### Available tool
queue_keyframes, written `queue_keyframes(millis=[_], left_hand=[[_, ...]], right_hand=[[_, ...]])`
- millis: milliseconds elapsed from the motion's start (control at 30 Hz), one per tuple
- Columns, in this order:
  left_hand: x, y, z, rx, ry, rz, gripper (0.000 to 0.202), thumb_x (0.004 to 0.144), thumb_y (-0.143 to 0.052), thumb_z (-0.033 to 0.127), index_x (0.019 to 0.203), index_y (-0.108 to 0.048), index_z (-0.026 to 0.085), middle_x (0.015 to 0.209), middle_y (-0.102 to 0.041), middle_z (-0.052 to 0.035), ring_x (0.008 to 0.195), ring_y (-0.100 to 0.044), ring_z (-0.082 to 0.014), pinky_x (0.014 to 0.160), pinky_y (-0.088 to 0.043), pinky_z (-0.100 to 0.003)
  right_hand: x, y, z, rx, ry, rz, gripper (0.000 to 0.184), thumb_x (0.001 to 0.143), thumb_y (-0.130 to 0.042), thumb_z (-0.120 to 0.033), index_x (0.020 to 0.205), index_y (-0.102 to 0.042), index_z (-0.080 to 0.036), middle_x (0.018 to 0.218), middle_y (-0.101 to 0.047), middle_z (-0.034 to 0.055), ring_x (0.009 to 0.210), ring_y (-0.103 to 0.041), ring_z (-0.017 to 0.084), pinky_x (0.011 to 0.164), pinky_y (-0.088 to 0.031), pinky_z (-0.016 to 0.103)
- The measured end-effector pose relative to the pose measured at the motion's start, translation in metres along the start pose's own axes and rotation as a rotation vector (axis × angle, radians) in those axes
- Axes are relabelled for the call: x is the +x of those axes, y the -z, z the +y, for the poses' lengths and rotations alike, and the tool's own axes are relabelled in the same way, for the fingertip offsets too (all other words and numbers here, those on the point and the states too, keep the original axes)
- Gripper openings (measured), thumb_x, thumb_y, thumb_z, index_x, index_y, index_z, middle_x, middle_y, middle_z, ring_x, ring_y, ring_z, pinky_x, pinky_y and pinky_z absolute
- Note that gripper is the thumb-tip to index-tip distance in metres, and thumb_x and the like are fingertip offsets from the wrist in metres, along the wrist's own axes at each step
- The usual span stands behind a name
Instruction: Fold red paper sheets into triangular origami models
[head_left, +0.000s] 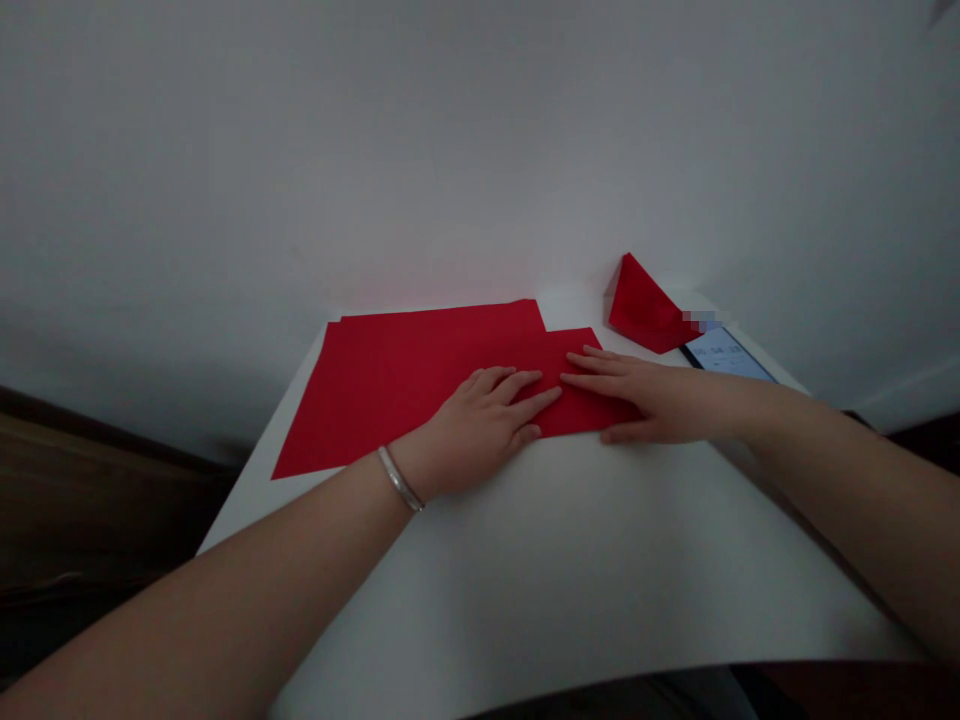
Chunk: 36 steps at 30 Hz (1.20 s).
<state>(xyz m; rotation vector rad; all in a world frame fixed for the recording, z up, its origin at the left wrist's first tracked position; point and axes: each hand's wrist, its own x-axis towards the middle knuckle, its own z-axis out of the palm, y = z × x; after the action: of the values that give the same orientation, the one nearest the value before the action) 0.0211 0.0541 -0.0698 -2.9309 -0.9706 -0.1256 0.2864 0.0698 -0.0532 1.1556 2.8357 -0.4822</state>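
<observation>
Both hands rest on red paper lying on a white table. My left hand (487, 425), with a silver bangle at the wrist, lies palm down with fingers apart on a smaller red sheet (555, 350). On the right part of that same sheet, my right hand (630, 395) lies flat, its fingers spread and the thumb near the front edge. Larger red paper (390, 380) extends to the left, next to or under the smaller sheet; where they meet is hard to see. Neither hand grips anything.
A folded red paper piece (645, 305) stands at the back right, touching a phone (727, 355) with a lit screen. Behind the white table (570, 560) rises a pale wall (450, 150). Brown wooden furniture (97, 490) is at the left.
</observation>
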Motion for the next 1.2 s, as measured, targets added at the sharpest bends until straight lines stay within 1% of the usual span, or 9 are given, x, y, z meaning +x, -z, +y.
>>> queue_keyframes(millis=[167, 267, 433, 567, 667, 767, 933, 1100, 1200], left_hand=[[0.0, 0.003, -0.001, 0.021, 0.009, 0.056, 0.047, 0.1, -0.029, 0.035, 0.143, -0.037, 0.019, 0.142, -0.048, -0.0088, 0.126, -0.044, -0.0218, 0.108, -0.029, -0.04], [0.0, 0.006, -0.001, 0.029, -0.008, 0.071, 0.046, 0.101, -0.028, 0.034, 0.141, -0.041, 0.015, 0.141, -0.05, -0.0082, 0.125, -0.045, -0.0201, 0.108, -0.029, -0.037], [0.0, 0.011, 0.003, -0.021, 0.045, 0.077, 0.049, 0.1, -0.029, 0.039, 0.138, -0.044, 0.013, 0.139, -0.052, -0.0083, 0.126, -0.046, -0.0217, 0.109, -0.03, -0.037], [-0.001, 0.015, 0.006, -0.036, 0.058, 0.107, 0.058, 0.095, -0.039, 0.049, 0.14, -0.042, 0.013, 0.137, -0.054, -0.0094, 0.126, -0.047, -0.0251, 0.108, -0.034, -0.038], [-0.002, 0.017, 0.006, 0.035, 0.041, 0.148, 0.046, 0.098, -0.036, 0.038, 0.133, -0.051, 0.013, 0.136, -0.055, -0.0096, 0.129, -0.045, -0.0261, 0.107, -0.036, -0.041], [-0.004, 0.02, 0.004, 0.137, 0.056, 0.222, 0.037, 0.097, -0.038, 0.024, 0.128, -0.056, 0.015, 0.134, -0.057, -0.0077, 0.127, -0.045, -0.0293, 0.101, -0.039, -0.047], [-0.007, 0.026, -0.004, 0.161, 0.161, 0.268, 0.037, 0.092, -0.045, 0.015, 0.126, -0.059, 0.017, 0.127, -0.063, -0.0065, 0.11, -0.054, -0.0284, 0.088, -0.047, -0.047], [-0.004, 0.018, -0.018, 0.05, 0.151, 0.249, 0.035, 0.095, -0.042, 0.018, 0.124, -0.061, 0.024, 0.13, -0.061, -0.002, 0.115, -0.051, -0.0237, 0.096, -0.046, -0.04], [-0.003, 0.016, -0.021, 0.069, 0.124, 0.225, 0.035, 0.093, -0.044, 0.018, 0.123, -0.062, 0.027, 0.131, -0.06, -0.0018, 0.119, -0.051, -0.0255, 0.101, -0.041, -0.046]], right_hand=[[0.0, 0.002, 0.001, -0.008, -0.006, 0.049, 0.074, 0.083, -0.057, -0.05, 0.147, -0.032, -0.021, 0.156, -0.022, 0.0117, 0.141, -0.022, 0.031, 0.111, -0.027, 0.051], [-0.001, 0.006, -0.005, -0.037, -0.017, 0.116, 0.07, 0.081, -0.058, -0.046, 0.143, -0.04, -0.017, 0.149, -0.038, 0.0134, 0.134, -0.038, 0.03, 0.105, -0.037, 0.047], [-0.005, 0.017, -0.017, -0.151, -0.03, 0.2, 0.044, 0.079, -0.055, -0.031, 0.122, -0.058, -0.018, 0.112, -0.069, 0.0093, 0.096, -0.066, 0.024, 0.078, -0.05, 0.034], [-0.005, 0.019, -0.02, -0.344, 0.06, 0.281, 0.028, 0.087, -0.047, -0.03, 0.102, -0.067, -0.019, 0.089, -0.072, 0.007, 0.075, -0.066, 0.02, 0.064, -0.044, 0.029], [-0.005, 0.017, -0.02, -0.435, 0.099, 0.402, 0.029, 0.091, -0.043, -0.031, 0.095, -0.07, -0.021, 0.081, -0.072, 0.0055, 0.069, -0.065, 0.019, 0.06, -0.041, 0.029], [-0.007, 0.019, -0.023, -0.295, 0.153, 0.485, 0.026, 0.091, -0.048, -0.032, 0.094, -0.071, -0.023, 0.083, -0.073, 0.0036, 0.07, -0.066, 0.017, 0.062, -0.044, 0.028], [-0.006, 0.026, -0.033, 0.009, 0.231, 0.38, 0.02, 0.087, -0.056, -0.036, 0.095, -0.07, -0.024, 0.091, -0.073, 0.0029, 0.08, -0.067, 0.017, 0.07, -0.049, 0.028], [-0.001, 0.029, -0.036, -0.015, 0.232, 0.205, 0.024, 0.081, -0.059, -0.031, 0.104, -0.065, -0.025, 0.11, -0.069, 0.0031, 0.101, -0.062, 0.019, 0.082, -0.049, 0.031], [0.0, 0.029, -0.039, -0.082, 0.223, 0.172, 0.017, 0.079, -0.057, -0.021, 0.094, -0.065, -0.023, 0.104, -0.069, 0.0032, 0.095, -0.063, 0.018, 0.077, -0.047, 0.029]])
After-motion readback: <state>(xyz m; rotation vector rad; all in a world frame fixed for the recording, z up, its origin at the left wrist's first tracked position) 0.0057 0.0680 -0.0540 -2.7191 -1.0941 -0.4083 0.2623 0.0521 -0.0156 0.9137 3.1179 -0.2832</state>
